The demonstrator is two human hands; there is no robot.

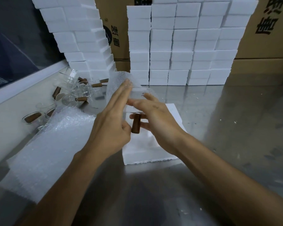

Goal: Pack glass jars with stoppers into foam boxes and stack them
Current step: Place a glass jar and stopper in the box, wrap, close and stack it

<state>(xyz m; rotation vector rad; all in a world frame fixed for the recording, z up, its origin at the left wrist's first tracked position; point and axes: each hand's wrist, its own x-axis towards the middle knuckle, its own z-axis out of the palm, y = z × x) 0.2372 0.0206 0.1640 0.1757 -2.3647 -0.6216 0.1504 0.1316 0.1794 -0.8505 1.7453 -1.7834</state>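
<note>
Between my two hands is a clear glass jar with a brown stopper [136, 123] pointing toward me, partly covered by a sheet of bubble wrap [119, 82]. My left hand [111, 121] lies with straight fingers flat against the wrap and jar, thumb near the stopper. My right hand [155, 115] curls round the jar from the right. Under them an open white foam box [147, 152] sits on the steel table [153, 193]. Several more jars with brown stoppers [72, 93] lie in a heap at the left.
A pile of bubble wrap sheets [44, 149] lies at the left front. Stacks of white foam boxes [183, 46] stand at the back, a leaning stack [78, 33] at back left. Cardboard cartons [265, 38] rise behind them. A white ledge [10, 88] borders the left.
</note>
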